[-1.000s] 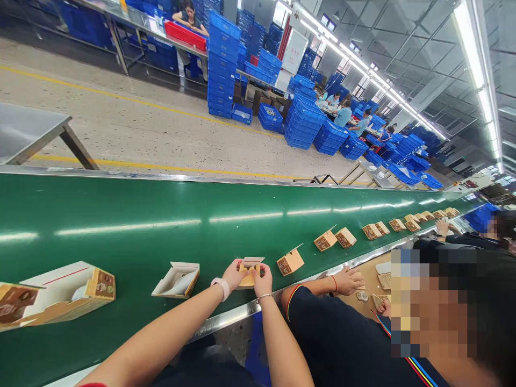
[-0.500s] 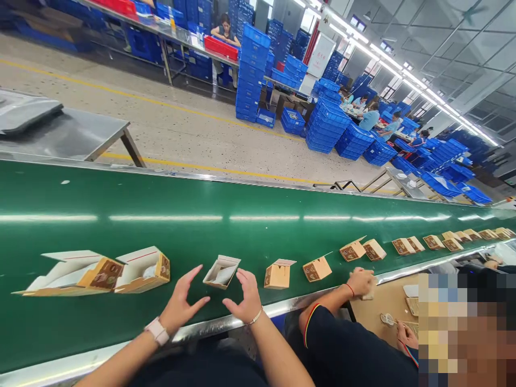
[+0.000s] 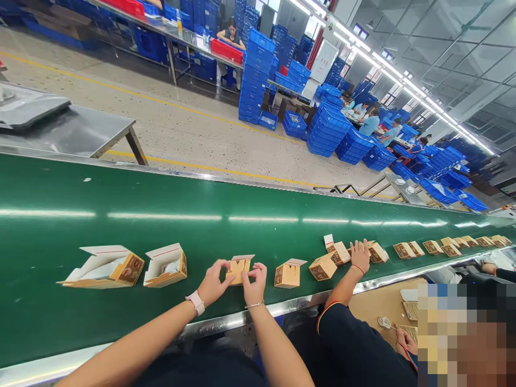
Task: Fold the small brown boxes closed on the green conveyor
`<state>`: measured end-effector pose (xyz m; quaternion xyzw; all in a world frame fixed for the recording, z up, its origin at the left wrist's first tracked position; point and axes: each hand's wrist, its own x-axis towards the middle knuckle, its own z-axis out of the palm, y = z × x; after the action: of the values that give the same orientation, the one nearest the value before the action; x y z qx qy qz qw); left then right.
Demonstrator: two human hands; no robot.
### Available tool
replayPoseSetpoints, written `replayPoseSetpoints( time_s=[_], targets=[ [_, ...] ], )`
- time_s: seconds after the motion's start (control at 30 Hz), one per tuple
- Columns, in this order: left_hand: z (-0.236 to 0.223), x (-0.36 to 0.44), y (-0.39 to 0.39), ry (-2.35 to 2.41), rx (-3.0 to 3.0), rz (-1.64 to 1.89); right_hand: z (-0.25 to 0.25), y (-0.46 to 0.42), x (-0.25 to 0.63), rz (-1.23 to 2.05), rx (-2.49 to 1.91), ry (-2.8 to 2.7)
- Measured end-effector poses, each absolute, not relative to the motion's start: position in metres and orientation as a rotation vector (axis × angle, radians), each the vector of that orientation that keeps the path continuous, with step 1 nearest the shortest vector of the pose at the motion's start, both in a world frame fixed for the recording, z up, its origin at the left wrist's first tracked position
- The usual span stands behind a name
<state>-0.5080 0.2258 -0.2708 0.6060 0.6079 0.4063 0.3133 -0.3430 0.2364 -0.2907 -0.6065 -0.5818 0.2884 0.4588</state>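
A small cardboard box [image 3: 238,267] stands on the green conveyor belt in front of me. Its two side flaps are folded in, and the top lid stands up at the back. At the box's left side, my left hand [image 3: 215,280], with a pink watch on the wrist, has thumb and fingers closed on the edge. My right hand [image 3: 255,280] grips the opposite edge, thumb against the front flap. Just left of my hands is an open box [image 3: 165,267] with a white item inside. A box with folded flaps [image 3: 287,274] sits to the right.
Farther left lies another open box [image 3: 102,269] with a white item. A co-worker's hand [image 3: 360,256] touches the boxes on the right, where several more line the belt [image 3: 161,317]. The metal rail [image 3: 282,308] edges my side. Blue crates [image 3: 253,75] are stacked across the aisle.
My hands have closed in on the box, and its side flaps are now folded in. The boxes on the left have shifted right. The co-worker's hand has reached onto the belt.
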Motion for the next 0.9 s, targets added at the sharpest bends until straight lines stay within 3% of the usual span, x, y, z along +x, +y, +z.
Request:
replayPoseSetpoints(
  time_s=[0.13, 0.33, 0.5, 0.77, 0.9],
  targets=[
    [-0.272, -0.492, 0.247, 1.558, 1.141, 1.052, -0.311, 0.241, -0.346, 0.747, -1.618, -1.192],
    [-0.257, -0.474, 0.262, 1.447, 1.061, 0.893, -0.307, 0.246, -0.339, 0.822, -1.58, -1.212],
    [-0.262, -0.475, 0.229, 1.746, 1.386, 1.065, -0.277, 0.236, -0.312, 0.714, -1.507, -1.419],
    [-0.253, -0.451, 0.243, 1.484, 1.557, 0.719, -0.218, 0.242, -0.297, 0.525, -1.733, -2.168],
    [-0.228, -0.457, 0.241, 1.455, 1.825, 0.753, -0.176, 0.236, -0.3, 0.443, -1.798, -2.301]
  ],
)
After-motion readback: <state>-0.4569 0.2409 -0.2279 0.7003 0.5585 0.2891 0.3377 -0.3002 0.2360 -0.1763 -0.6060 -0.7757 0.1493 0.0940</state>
